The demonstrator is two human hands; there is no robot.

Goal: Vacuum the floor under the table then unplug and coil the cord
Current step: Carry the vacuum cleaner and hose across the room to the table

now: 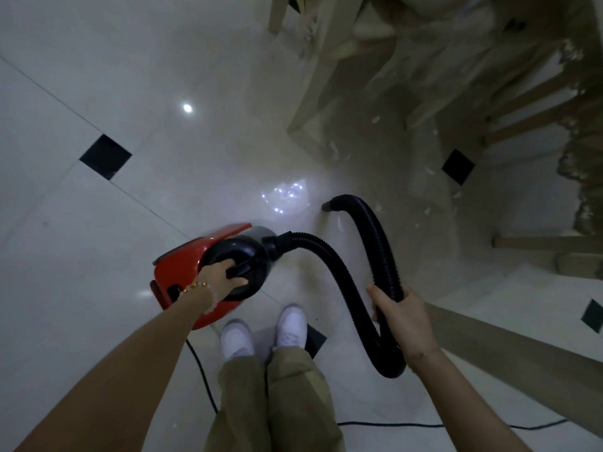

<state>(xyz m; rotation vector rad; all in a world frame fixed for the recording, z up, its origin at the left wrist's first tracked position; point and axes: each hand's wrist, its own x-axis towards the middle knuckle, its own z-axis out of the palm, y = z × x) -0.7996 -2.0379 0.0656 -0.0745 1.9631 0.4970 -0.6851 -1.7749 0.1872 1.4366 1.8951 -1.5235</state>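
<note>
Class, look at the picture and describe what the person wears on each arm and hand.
No sleeves or gloves are in view; both arms are uncovered to the picture's edge. The left hand has two bracelets at its wrist: a gold chain bracelet and a pale bead bracelet. The right hand has one thin chain at its wrist.

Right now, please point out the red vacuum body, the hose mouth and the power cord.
red vacuum body (182, 257): head view, on the red shell.
hose mouth (329, 204): head view, on the open tip.
power cord (391, 424): head view, on its straight stretch, lower right.
</note>
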